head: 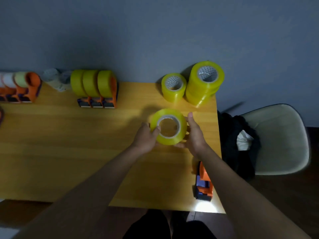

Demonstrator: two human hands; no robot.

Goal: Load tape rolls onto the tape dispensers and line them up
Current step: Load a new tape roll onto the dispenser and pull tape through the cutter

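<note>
A yellow, glossy tape roll (168, 126) with a pale cardboard core is being held above the wooden table (69, 144), its open centre facing the camera. It is being gripped from both sides: the left hand (146, 138) is curled on its nine o'clock edge with the thumb pressed by the core, and the right hand (195, 135) is cupping its three o'clock edge, fingers underneath. At one o'clock from the roll, a single translucent yellow roll (173, 87) and a taller stack of rolls (204, 81) are standing on end by the wall. At ten o'clock, three loaded orange dispensers (96, 88) are being kept side by side, touching. At five o'clock, an empty orange and blue dispenser (203, 183) is lying near the table edge. More dispensers (19, 87) at the far left are blurred, seemingly carrying paler rolls.
</note>
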